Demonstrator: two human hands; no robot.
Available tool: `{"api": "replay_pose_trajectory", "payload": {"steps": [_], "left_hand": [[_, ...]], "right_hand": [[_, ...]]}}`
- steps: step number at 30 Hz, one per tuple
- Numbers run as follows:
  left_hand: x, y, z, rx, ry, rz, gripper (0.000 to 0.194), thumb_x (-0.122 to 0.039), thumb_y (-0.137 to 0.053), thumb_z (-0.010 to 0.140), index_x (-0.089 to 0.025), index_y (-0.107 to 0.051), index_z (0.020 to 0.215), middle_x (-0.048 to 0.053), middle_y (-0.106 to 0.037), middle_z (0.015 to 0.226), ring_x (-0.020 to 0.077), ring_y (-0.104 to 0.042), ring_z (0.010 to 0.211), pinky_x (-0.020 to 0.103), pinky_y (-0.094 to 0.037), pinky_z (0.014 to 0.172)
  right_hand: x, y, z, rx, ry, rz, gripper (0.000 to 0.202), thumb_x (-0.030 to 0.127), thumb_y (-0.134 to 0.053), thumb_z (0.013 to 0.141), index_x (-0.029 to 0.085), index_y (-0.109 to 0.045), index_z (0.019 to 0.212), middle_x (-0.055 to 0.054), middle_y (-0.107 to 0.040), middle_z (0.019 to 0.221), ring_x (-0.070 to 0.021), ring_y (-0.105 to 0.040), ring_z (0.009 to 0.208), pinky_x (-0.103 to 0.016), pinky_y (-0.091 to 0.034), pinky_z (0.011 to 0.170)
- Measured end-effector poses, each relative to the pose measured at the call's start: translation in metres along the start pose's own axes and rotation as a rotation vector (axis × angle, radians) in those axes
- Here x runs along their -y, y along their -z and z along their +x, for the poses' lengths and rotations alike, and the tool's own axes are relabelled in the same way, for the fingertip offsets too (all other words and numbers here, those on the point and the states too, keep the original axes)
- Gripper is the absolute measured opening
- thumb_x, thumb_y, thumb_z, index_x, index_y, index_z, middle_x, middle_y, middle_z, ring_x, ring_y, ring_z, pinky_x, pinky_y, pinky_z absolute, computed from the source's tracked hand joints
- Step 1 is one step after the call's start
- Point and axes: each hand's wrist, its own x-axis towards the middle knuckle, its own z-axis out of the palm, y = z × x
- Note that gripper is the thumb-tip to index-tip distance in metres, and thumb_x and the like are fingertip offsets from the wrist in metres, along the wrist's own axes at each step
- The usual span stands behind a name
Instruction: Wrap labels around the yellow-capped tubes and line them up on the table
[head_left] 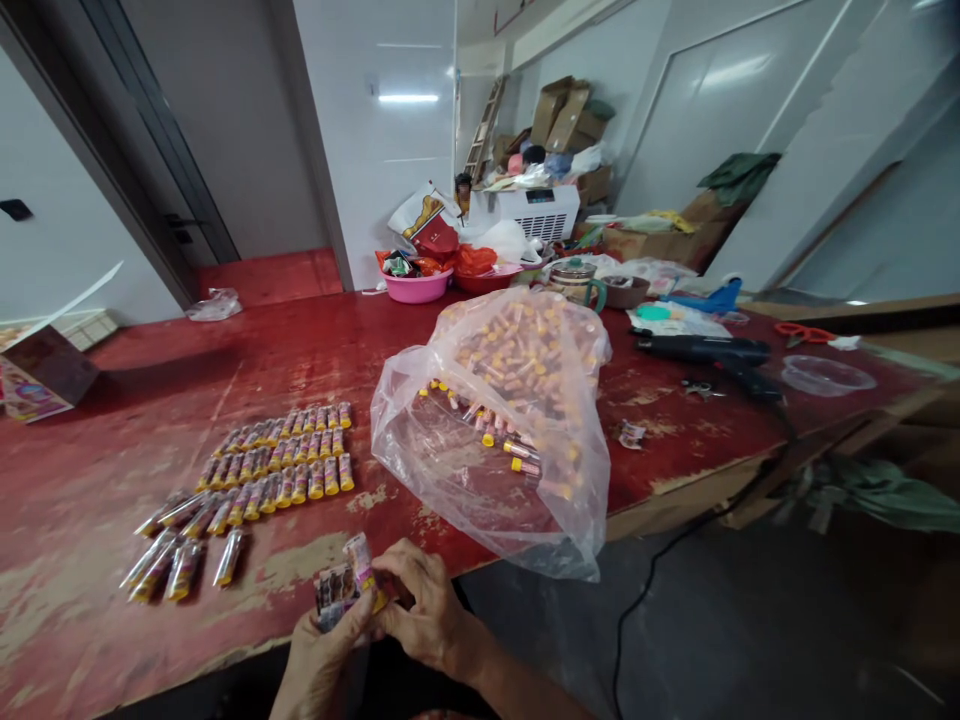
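Note:
My left hand (pixel 330 640) is closed around a small stack of printed plastic sleeves (pixel 334 590) at the table's front edge. A small yellow-capped tube (pixel 361 562) in a printed wrapper stands tilted between my hands. The fingers of my right hand (pixel 427 605) pinch its yellow lower end, and my left thumb presses against it. Beyond them, rows of wrapped yellow-capped tubes (pixel 277 485) lie on the red table (pixel 292 350). To the right, a large clear plastic bag (pixel 435 470) lies with its mouth towards me, full of similar tubes.
A black heat gun (pixel 705 352) lies at the right, its cord hanging over the edge. Red-handled scissors (pixel 804 332) and a clear plastic lid (pixel 829 375) are nearby. At the back stand a pink basin (pixel 416 288) and a glass pot (pixel 574 282). A cardboard box (pixel 45 370) is far left.

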Motion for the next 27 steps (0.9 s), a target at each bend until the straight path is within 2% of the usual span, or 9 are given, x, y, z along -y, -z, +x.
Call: {"api": "replay_pose_trajectory", "payload": {"steps": [4,8,12,15,20,23,27], "left_hand": [[-0.012,0.000,-0.002,-0.010,0.027,-0.009,0.039,-0.038,-0.091,0.041,-0.013,-0.073,0.063,0.004,-0.066,0.059,0.0152,-0.059,0.054,0.026,-0.049,0.057],[-0.018,0.002,0.000,0.026,0.093,-0.016,0.033,-0.038,-0.091,0.041,-0.017,-0.072,0.057,0.001,-0.065,0.057,0.0131,-0.056,0.054,0.023,-0.048,0.054],[-0.010,0.011,0.007,0.044,0.078,-0.038,0.035,-0.035,-0.090,0.046,-0.013,-0.074,0.067,0.003,-0.067,0.062,0.0135,-0.059,0.058,0.023,-0.050,0.060],[-0.006,0.014,0.009,0.070,0.036,-0.065,0.034,-0.033,-0.088,0.052,-0.011,-0.074,0.074,0.004,-0.068,0.067,0.0141,-0.061,0.061,0.025,-0.051,0.063],[-0.005,0.013,0.002,0.049,0.012,-0.056,0.030,-0.032,-0.087,0.055,-0.010,-0.069,0.066,0.003,-0.065,0.063,0.0117,-0.058,0.057,0.021,-0.047,0.058],[-0.002,0.018,0.003,0.126,-0.013,-0.103,0.031,-0.038,-0.082,0.064,-0.010,-0.071,0.072,0.005,-0.068,0.069,0.0126,-0.060,0.061,0.024,-0.051,0.064],[0.000,0.024,0.004,0.135,0.014,-0.063,0.032,-0.039,-0.079,0.068,-0.009,-0.073,0.076,0.007,-0.070,0.072,0.0131,-0.063,0.061,0.024,-0.052,0.064]], "right_hand": [[0.001,0.003,0.005,0.070,0.123,-0.065,0.017,0.028,-0.049,0.095,0.018,-0.060,0.103,-0.005,-0.066,0.090,-0.0153,-0.061,0.083,-0.025,-0.050,0.070],[0.003,0.006,0.006,0.063,0.122,-0.036,0.020,0.019,-0.045,0.095,0.016,-0.059,0.108,-0.006,-0.065,0.088,-0.0128,-0.062,0.078,-0.023,-0.051,0.066],[0.008,0.003,-0.001,0.016,0.227,-0.252,0.031,0.012,-0.041,0.093,0.012,-0.055,0.120,-0.010,-0.066,0.095,-0.0165,-0.065,0.085,-0.029,-0.054,0.073],[0.008,-0.001,-0.005,0.002,0.279,-0.314,0.034,0.010,-0.042,0.091,0.007,-0.053,0.123,-0.013,-0.066,0.095,-0.0185,-0.065,0.086,-0.031,-0.055,0.075],[0.007,-0.008,-0.014,-0.034,0.216,-0.272,0.033,0.009,-0.043,0.091,0.010,-0.058,0.120,-0.013,-0.068,0.096,-0.0180,-0.067,0.090,-0.028,-0.056,0.076],[0.007,-0.010,-0.016,-0.072,0.089,-0.196,0.029,0.008,-0.051,0.089,0.014,-0.062,0.115,-0.011,-0.069,0.096,-0.0169,-0.068,0.090,-0.026,-0.056,0.076],[0.009,-0.009,-0.011,-0.093,0.000,-0.102,0.023,0.010,-0.054,0.088,0.016,-0.064,0.107,-0.008,-0.071,0.093,-0.0161,-0.069,0.087,-0.027,-0.057,0.076]]}}
